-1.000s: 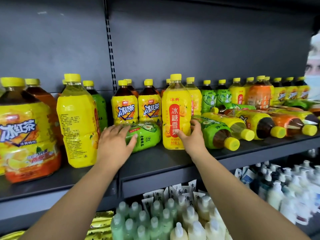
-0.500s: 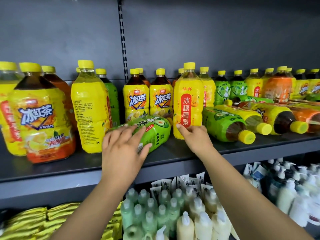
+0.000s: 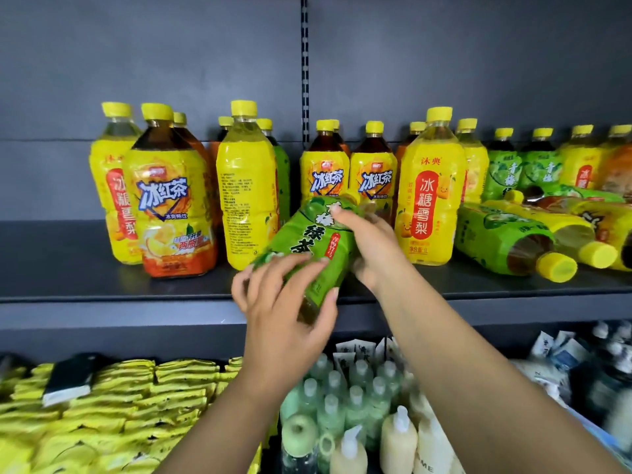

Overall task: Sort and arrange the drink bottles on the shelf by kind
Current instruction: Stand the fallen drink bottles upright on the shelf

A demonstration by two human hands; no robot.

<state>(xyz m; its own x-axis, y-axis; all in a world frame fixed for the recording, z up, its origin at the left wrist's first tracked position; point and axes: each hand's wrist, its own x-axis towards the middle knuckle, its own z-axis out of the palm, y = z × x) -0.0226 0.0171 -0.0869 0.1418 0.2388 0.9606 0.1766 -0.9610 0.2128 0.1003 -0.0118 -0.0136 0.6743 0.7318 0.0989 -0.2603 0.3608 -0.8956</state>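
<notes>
A green-labelled tea bottle (image 3: 316,239) lies tilted over the front edge of the dark shelf (image 3: 136,289). My left hand (image 3: 284,302) grips its near, lower end. My right hand (image 3: 371,244) holds its far, upper end. Behind it stand yellow-capped bottles: iced black tea (image 3: 172,203), a plain yellow one (image 3: 246,196), two smaller black teas (image 3: 325,172) and a pear drink (image 3: 429,196). On the right, several bottles lie on their sides, the nearest a green one (image 3: 509,241) with its cap toward me.
More green and yellow bottles (image 3: 502,165) stand along the back right. Below the shelf are yellow packets (image 3: 119,398) with a black item (image 3: 70,374) on top, and pump and squeeze bottles (image 3: 359,405).
The green bottle lay on the shelf under my left hand; now both hands hold it and it is lifted and tilted toward me. My right hand left the pear drink. The view shifted left.
</notes>
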